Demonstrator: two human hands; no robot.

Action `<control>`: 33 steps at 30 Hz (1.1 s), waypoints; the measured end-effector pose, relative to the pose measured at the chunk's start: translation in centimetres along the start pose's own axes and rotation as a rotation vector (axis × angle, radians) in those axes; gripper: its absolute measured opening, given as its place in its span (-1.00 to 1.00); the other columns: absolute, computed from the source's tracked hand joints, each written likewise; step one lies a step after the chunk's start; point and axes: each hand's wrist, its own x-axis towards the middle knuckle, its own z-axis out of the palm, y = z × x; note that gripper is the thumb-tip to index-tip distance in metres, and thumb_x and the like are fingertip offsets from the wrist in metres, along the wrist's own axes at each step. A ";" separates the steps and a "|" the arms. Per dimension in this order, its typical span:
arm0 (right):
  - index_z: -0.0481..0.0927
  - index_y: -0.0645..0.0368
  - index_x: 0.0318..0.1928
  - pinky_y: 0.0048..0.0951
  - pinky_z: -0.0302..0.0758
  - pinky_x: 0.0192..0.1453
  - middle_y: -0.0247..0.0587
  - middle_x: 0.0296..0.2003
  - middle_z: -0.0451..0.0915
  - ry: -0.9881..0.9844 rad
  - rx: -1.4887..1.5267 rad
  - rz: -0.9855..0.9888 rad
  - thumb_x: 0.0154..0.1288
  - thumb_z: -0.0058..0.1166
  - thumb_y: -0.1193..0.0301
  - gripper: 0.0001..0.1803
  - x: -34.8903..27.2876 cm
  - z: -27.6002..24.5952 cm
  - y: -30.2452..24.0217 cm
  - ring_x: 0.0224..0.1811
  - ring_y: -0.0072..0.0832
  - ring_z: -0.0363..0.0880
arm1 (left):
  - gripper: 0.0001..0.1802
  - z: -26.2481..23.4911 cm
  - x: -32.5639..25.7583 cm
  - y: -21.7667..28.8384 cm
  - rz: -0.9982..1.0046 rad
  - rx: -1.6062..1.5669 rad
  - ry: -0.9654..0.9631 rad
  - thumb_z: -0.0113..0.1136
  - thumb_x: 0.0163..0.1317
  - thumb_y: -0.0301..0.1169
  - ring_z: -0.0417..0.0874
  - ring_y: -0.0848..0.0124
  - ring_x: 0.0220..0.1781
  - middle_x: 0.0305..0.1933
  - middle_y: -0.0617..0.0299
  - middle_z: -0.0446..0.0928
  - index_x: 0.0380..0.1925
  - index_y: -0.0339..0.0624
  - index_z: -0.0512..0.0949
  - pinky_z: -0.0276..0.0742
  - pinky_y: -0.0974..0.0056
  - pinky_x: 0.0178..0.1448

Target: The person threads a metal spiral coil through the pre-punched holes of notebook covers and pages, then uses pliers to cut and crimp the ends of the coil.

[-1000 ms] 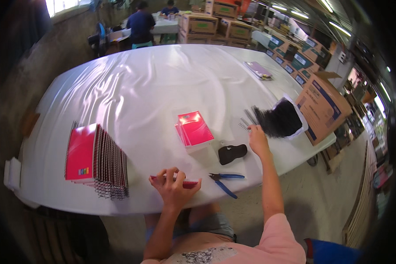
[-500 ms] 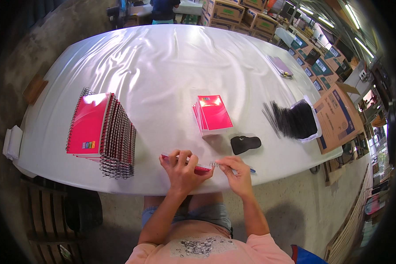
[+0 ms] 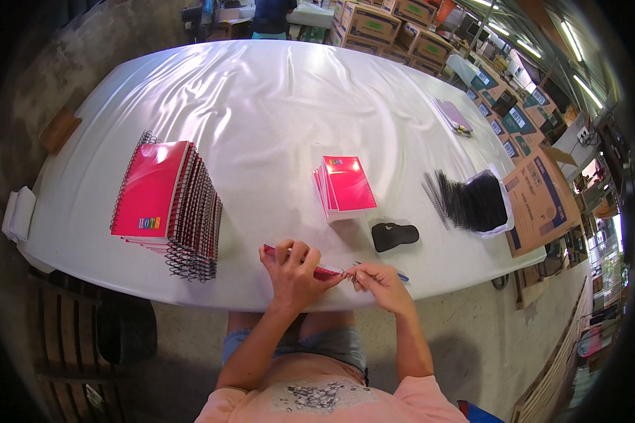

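Table (image 3: 261,162), 1, long, spread with a glossy white plastic-looking sheet, rippled and creased toward the far end. Cardboard boxes (image 3: 368,27), brown, square-edged, piled beyond the far end of the table, with more along the right. Open carton (image 3: 541,201), 1, brown cardboard with dark printed bands, flap raised, beside the table's right edge. Stack of spiral notebooks (image 3: 150,194), 1, tall, smooth shiny red covers, black coils bristling along the sides, on the table at left. Heap of coils (image 3: 476,201), 1, black, springy, bunched in a pale-rimmed tray at right, some loose ends trailing left. Stack of red booklets (image 3: 349,185), 1, shiny covers, pale page edges, slightly fanned, mid-table. Left hand (image 3: 293,278), 1, near table edge, fingers arched and closed over a red notebook (image 3: 327,271), thumb toward its right end; the notebook is seen nearly edge-on, thin and flat, just above or on the table, which of these cannot be told. Right hand (image 3: 377,285), 1, thumb and fingertips pinched together on a black coil (image 3: 351,276), short and mostly hidden, at the notebook's right end; whether it is threaded in cannot be told. Black pouch (image 3: 395,236), 1, soft-looking, rounded, beyond the right hand. Blue handle (image 3: 403,277), 1, smooth, slim, partly hidden behind the right hand.
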 end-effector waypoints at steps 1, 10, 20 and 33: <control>0.60 0.18 -0.12 -0.54 0.42 -0.22 -0.23 -0.42 0.51 -0.078 -0.087 0.125 0.32 0.01 0.52 -0.83 0.0 -0.3 -0.7 -0.32 -0.56 0.48 | -0.44 -0.1 0.0 -0.1 0.019 -0.005 -0.017 0.47 -0.44 0.10 0.39 0.24 -0.10 -0.35 0.31 0.41 -0.62 -0.04 0.44 0.14 -0.10 0.01; 0.54 0.13 -0.05 -0.49 0.43 -0.34 -0.22 -0.47 0.52 0.096 -0.481 -0.204 0.35 -0.02 0.40 -0.79 -0.4 1.5 -1.7 -0.46 -0.46 0.50 | -0.44 -0.6 -0.1 -0.9 0.095 0.012 -0.105 0.32 -0.30 0.19 0.38 0.27 -0.11 -0.35 0.33 0.40 -0.52 -0.03 0.47 0.14 -0.04 -0.01; 0.57 -0.02 -0.14 -0.01 0.10 0.23 -0.31 -0.09 0.54 0.004 -0.892 -0.134 0.11 0.09 0.51 -0.73 -2.8 -2.4 1.7 0.08 -0.32 0.45 | -0.44 -1.8 0.6 -1.8 0.117 -0.111 -0.191 0.37 -0.34 0.15 0.40 0.29 -0.11 -0.34 0.33 0.40 -0.53 -0.03 0.47 0.14 -0.02 -0.01; 0.61 0.06 -0.21 -0.37 0.45 0.03 -0.14 -0.05 0.55 0.130 -1.040 -0.318 -0.08 0.08 0.63 -0.65 2.7 -10.7 3.6 -0.01 -0.15 0.51 | -0.35 -2.0 0.0 -2.4 0.089 -0.141 -0.145 0.47 -0.40 0.16 0.33 0.15 0.03 0.06 0.13 0.36 -0.46 -0.09 0.47 0.18 0.02 0.10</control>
